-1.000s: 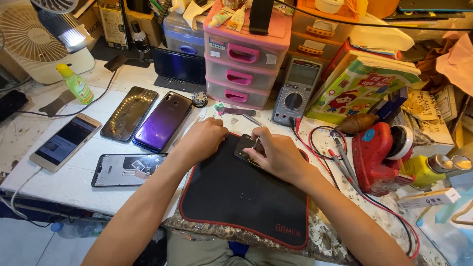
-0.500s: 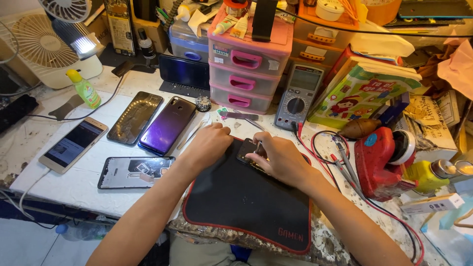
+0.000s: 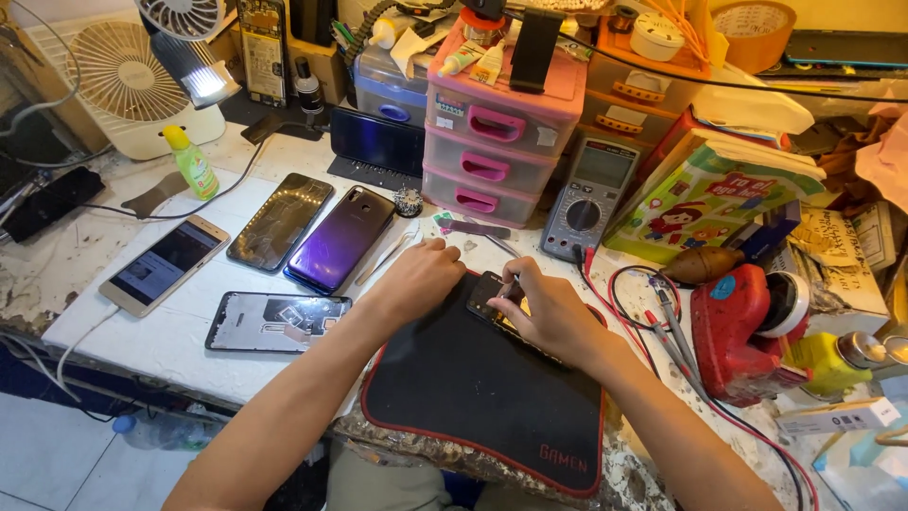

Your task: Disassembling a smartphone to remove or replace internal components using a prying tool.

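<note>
**Two hands on a dark phone at a crowded repair table**

Item in hand: a dark phone [image 3: 492,301], lying on a black mat with red edging [image 3: 473,397] at the near middle of the table [image 3: 142,350].

Right hand [image 3: 553,317]: rests on the right part of the phone, fingers [image 3: 518,284] curled and pressed together over its top edge, holding it down. Whether they pinch a small tool cannot be told.

Left hand [image 3: 421,279]: lies on the far left corner of the mat, just left of the phone, fingers bent under and close together; what they touch is hidden.

Left of the mat, on the white surface: a phone frame with bare insides [image 3: 277,321], near; a purple phone [image 3: 340,238] and a cracked black phone [image 3: 281,221] side by side, farther off; a white phone with a lit screen [image 3: 165,264] at far left, on a cable.

Far side: a pink set of drawers [image 3: 492,142], a grey meter [image 3: 588,197] just right of it with red leads [image 3: 643,312] trailing near, a green bottle [image 3: 192,162], two white fans [image 3: 104,80].

Right: a red tool [image 3: 733,331].
</note>
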